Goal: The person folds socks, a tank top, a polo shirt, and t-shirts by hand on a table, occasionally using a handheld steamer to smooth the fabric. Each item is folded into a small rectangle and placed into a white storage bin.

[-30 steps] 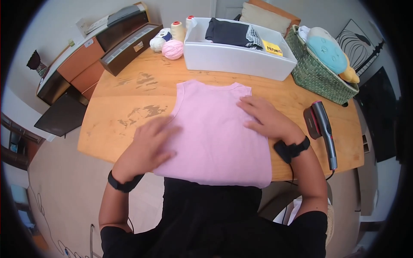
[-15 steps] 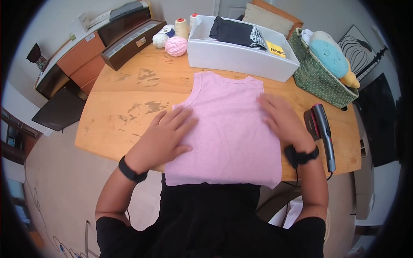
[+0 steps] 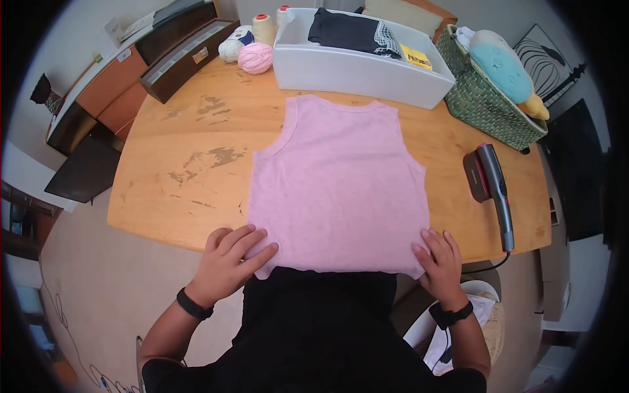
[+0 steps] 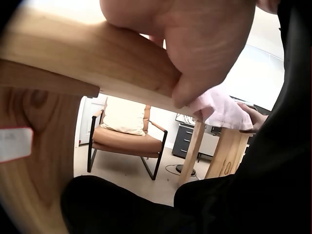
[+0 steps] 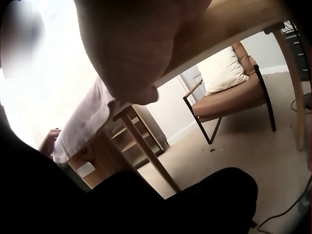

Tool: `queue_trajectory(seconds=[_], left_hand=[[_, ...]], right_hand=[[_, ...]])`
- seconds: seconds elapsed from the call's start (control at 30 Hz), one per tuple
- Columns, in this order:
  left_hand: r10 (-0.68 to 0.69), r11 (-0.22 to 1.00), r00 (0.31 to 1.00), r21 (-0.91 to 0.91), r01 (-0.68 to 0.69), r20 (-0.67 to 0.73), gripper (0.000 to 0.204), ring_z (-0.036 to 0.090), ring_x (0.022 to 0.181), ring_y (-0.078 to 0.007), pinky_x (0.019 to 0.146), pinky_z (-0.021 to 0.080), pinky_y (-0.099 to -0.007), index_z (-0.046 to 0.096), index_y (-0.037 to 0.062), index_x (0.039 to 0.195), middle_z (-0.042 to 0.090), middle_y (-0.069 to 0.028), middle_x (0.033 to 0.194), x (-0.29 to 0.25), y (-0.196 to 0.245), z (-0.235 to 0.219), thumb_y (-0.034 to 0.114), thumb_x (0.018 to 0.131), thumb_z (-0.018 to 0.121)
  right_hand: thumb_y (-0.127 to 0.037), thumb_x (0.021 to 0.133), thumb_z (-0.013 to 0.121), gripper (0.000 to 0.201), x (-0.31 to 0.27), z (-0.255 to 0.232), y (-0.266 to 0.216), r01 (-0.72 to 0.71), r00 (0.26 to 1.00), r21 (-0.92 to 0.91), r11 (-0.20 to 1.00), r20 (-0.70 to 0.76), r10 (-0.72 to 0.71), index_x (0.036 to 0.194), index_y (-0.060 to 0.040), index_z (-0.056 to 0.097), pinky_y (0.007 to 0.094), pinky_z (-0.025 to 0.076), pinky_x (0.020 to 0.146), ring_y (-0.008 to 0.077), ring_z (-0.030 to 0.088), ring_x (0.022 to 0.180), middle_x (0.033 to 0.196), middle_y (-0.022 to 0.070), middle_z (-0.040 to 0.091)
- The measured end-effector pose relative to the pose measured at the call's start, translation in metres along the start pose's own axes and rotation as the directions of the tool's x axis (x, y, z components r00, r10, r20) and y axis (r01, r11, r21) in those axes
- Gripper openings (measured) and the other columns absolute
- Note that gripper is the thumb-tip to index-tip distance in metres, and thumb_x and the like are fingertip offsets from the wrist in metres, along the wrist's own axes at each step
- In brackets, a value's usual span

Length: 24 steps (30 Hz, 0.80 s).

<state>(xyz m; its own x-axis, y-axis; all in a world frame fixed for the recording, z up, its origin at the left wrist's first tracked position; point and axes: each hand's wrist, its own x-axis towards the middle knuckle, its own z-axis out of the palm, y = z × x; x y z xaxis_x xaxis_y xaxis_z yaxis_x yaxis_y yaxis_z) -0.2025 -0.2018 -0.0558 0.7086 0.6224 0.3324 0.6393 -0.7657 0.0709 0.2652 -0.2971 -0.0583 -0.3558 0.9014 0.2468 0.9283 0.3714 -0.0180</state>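
Note:
A pink sleeveless top lies spread on the wooden table, its neckline toward the back. The hem hangs a little past the front edge, close to the person's black shirt. At the hem's left corner, my left hand has its fingers on top of the cloth, with the thumb down at the table edge in the left wrist view. My right hand holds the right corner the same way, its thumb beside the hanging cloth in the right wrist view. Both thumbs are hidden in the head view.
Behind the top stands a white bin with folded dark cloth. A green woven basket holds plush toys. A handheld steamer lies on the right, its cord over the edge. Yarn and a brown compartment box sit back left.
Both hands have slid from the middle and upper sides of the top down to its bottom corners. The top lies flatter, with its armholes fully in sight.

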Motion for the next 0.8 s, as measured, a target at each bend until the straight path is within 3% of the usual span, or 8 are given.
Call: queue_trajectory(seconds=[0.23, 0.3, 0.37, 0.57, 0.63, 0.7, 0.77, 0.8], left_hand=[[0.164, 0.962, 0.986, -0.217, -0.166, -0.024, 0.031, 0.064, 0.121, -0.0228, 0.097, 0.046, -0.0422, 0.075, 0.0205, 0.113, 0.067, -0.0034, 0.133, -0.006, -0.003, -0.010, 0.010, 0.084, 0.071], [0.062, 0.904, 0.996, -0.420, -0.085, -0.070, 0.025, 0.068, 0.111, -0.0262, 0.093, 0.047, -0.0407, 0.073, 0.0126, 0.096, 0.073, -0.0059, 0.119, -0.002, -0.001, -0.021, -0.003, 0.076, 0.071], [0.014, 0.883, 0.997, -0.466, -0.050, -0.081, 0.024, 0.069, 0.107, -0.0270, 0.090, 0.049, -0.0400, 0.072, 0.0102, 0.096, 0.074, -0.0070, 0.113, 0.002, -0.002, -0.032, -0.004, 0.077, 0.069], [-0.155, 0.797, 0.987, -0.596, 0.101, -0.041, 0.015, 0.073, 0.089, -0.0278, 0.080, 0.055, -0.0365, 0.071, 0.0036, 0.095, 0.075, -0.0114, 0.094, 0.017, -0.018, -0.064, -0.003, 0.082, 0.066], [-0.318, 0.738, 0.948, -0.620, 0.267, 0.029, 0.011, 0.073, 0.084, -0.0283, 0.079, 0.055, -0.0367, 0.071, 0.0007, 0.095, 0.075, -0.0130, 0.092, 0.029, -0.030, -0.070, -0.001, 0.088, 0.063], [-0.370, 0.733, 0.927, -0.593, 0.333, 0.062, 0.010, 0.071, 0.079, -0.0220, 0.075, 0.055, -0.0330, 0.070, -0.0010, 0.094, 0.073, -0.0097, 0.087, 0.057, -0.047, -0.071, 0.004, 0.097, 0.061], [-0.503, 0.612, 0.844, -0.612, 0.500, 0.187, 0.012, 0.065, 0.076, -0.0130, 0.070, 0.051, -0.0280, 0.067, -0.0005, 0.094, 0.068, -0.0040, 0.082, 0.079, -0.074, -0.057, 0.010, 0.100, 0.065], [-0.505, 0.611, 0.841, -0.607, 0.509, 0.197, 0.012, 0.065, 0.076, -0.0130, 0.070, 0.051, -0.0280, 0.067, -0.0005, 0.094, 0.068, -0.0040, 0.082, 0.093, -0.082, -0.051, 0.010, 0.100, 0.065]], right_hand=[[-0.004, 0.076, 0.073, 0.028, -0.003, -0.008, -0.004, 0.087, 0.987, 0.196, 0.977, -0.147, -0.059, 0.103, -0.0109, 0.078, 0.0612, 0.045, 0.113, 0.0335, 0.066, 0.123, 0.127, 0.0110, 0.072], [-0.005, 0.075, 0.074, 0.022, -0.003, -0.014, -0.006, 0.067, 0.985, 0.277, 0.958, -0.170, -0.020, 0.097, -0.0087, 0.078, 0.0593, 0.048, 0.111, 0.0338, 0.068, 0.116, 0.120, 0.0112, 0.075], [-0.007, 0.074, 0.074, 0.020, 0.006, -0.029, -0.011, -0.012, 0.983, 0.486, 0.874, -0.156, 0.100, 0.094, -0.0062, 0.076, 0.0517, 0.053, 0.103, 0.0343, 0.072, 0.103, 0.105, 0.0106, 0.077], [-0.007, 0.074, 0.074, 0.015, 0.031, -0.067, 0.002, -0.007, 0.995, 0.544, 0.839, -0.078, 0.058, 0.089, -0.0054, 0.074, 0.0436, 0.051, 0.079, 0.0312, 0.070, 0.086, 0.088, 0.0090, 0.074], [-0.007, 0.075, 0.074, 0.012, 0.050, -0.075, 0.016, -0.040, 0.997, 0.529, 0.848, -0.033, 0.067, 0.087, -0.0042, 0.072, 0.0429, 0.050, 0.076, 0.0314, 0.068, 0.081, 0.084, 0.0098, 0.071], [-0.007, 0.077, 0.074, 0.010, 0.074, -0.068, 0.032, -0.064, 0.997, 0.513, 0.856, 0.007, 0.071, 0.086, -0.0030, 0.071, 0.0421, 0.050, 0.073, 0.0316, 0.065, 0.076, 0.080, 0.0106, 0.068], [-0.010, 0.083, 0.077, 0.015, 0.097, -0.048, 0.043, -0.298, 0.942, 0.579, 0.759, 0.048, 0.332, 0.087, 0.0004, 0.068, 0.0376, 0.049, 0.071, 0.0286, 0.060, 0.070, 0.074, 0.0094, 0.061], [-0.010, 0.083, 0.077, 0.015, 0.111, -0.041, 0.046, -0.302, 0.941, 0.585, 0.752, 0.056, 0.334, 0.087, 0.0004, 0.068, 0.0376, 0.049, 0.071, 0.0286, 0.060, 0.070, 0.074, 0.0094, 0.061]])
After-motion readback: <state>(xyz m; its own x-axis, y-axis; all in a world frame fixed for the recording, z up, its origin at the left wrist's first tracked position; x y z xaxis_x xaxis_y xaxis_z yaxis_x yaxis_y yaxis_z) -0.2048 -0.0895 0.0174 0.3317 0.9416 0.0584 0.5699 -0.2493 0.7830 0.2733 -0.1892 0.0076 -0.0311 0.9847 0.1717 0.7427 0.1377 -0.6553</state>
